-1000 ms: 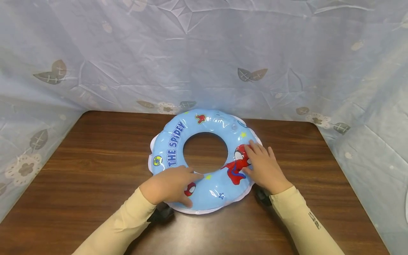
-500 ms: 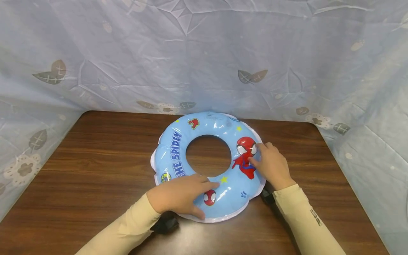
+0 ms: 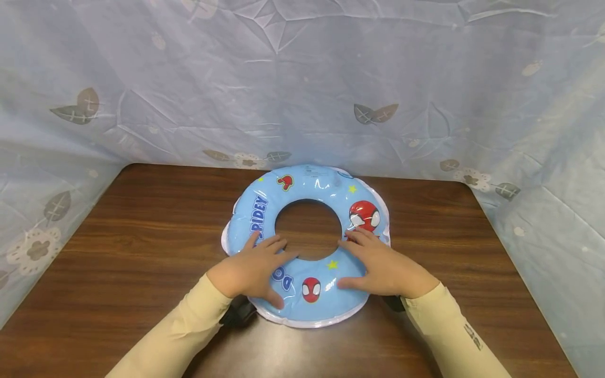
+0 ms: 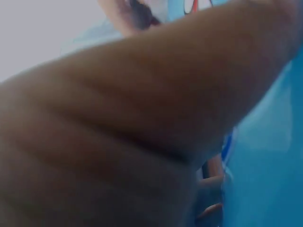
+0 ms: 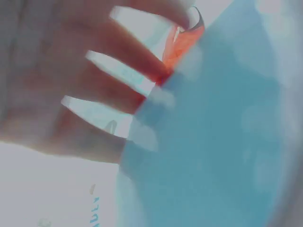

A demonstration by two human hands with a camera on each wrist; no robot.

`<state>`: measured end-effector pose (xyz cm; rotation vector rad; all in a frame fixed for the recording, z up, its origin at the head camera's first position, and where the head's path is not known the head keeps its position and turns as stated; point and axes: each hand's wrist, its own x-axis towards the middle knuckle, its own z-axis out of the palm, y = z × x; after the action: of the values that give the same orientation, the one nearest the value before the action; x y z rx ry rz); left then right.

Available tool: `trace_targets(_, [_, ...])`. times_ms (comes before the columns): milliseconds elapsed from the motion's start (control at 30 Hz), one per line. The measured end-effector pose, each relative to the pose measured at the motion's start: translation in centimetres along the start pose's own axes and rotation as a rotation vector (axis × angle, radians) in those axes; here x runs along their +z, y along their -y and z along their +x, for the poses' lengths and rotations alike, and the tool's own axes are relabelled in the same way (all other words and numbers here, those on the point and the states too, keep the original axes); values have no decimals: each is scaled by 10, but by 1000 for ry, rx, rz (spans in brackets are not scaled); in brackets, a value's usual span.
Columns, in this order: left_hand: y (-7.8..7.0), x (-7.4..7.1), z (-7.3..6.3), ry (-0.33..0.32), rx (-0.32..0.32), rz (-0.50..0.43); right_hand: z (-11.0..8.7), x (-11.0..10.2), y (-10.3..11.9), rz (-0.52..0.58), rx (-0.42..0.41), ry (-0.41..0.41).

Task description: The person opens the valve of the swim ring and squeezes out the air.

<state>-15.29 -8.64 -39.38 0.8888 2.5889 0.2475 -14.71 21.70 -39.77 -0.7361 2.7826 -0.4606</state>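
A light blue inflatable swim ring (image 3: 312, 181) with a pale scalloped edge lies on the table. It bears a red masked cartoon figure, stars and blue "SPIDEY" lettering. On its near left part rests my left hand (image 3: 250, 268), fingers spread, thumb toward the near edge. My right hand (image 3: 383, 265) lies across the near right part, fingers spread over the red figure and partly hiding it. Up close in the left wrist view, my left hand (image 4: 118, 118) blocks most of the ring (image 4: 265, 156). The right wrist view has my right hand's fingers (image 5: 113, 85) touching the ring's blue surface (image 5: 203, 132).
A brown wood-grain table (image 3: 142, 236) carries the ring. Behind it and along both sides hangs a pale blue-grey curtain (image 3: 307, 79) with leaf and flower prints, close to the table's back edge.
The ring has turned counterclockwise, its near side swinging right, then come almost to rest. My left hand went right and came back left; my right hand shifted inward from the outer edge.
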Motion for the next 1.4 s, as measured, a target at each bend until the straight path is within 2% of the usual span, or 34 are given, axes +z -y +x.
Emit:
trace_targets(67, [1,2,1,13,-20,0,-2,1,2,23,12,59])
trace_targets(167, [1,4,3,11,-31,11,-2,3,1,15,21,82])
trace_targets(333, [-3,7,5,-18,-38,36,3,5,-7,-40,2,53])
trace_targets(433, [-6,10,9,-43,-41,52,6,8,-15,-75,-8,10])
trace_targets(567, [-11,16,13,-77,-41,69,9,10,-23,-104,14,-41])
trace_targets(767, [-22,19,12,-96,-57,50,10,8,-28,-79,82,-70])
trace_targets(900, [-29,17,6,-83,-46,68,9,5,-29,-51,96,-56])
trace_targets(1100, [-30,16,3,-53,-2,73,5,4,-31,-44,27,-45])
trace_targets(1200, [-25,16,3,-73,19,70,4,5,-24,-72,-10,-76])
trace_targets(1300, [-20,13,4,-108,10,68,4,8,-10,-72,-62,-61])
trace_targets(1400, [-16,10,4,-117,-32,54,4,12,3,-45,-109,8])
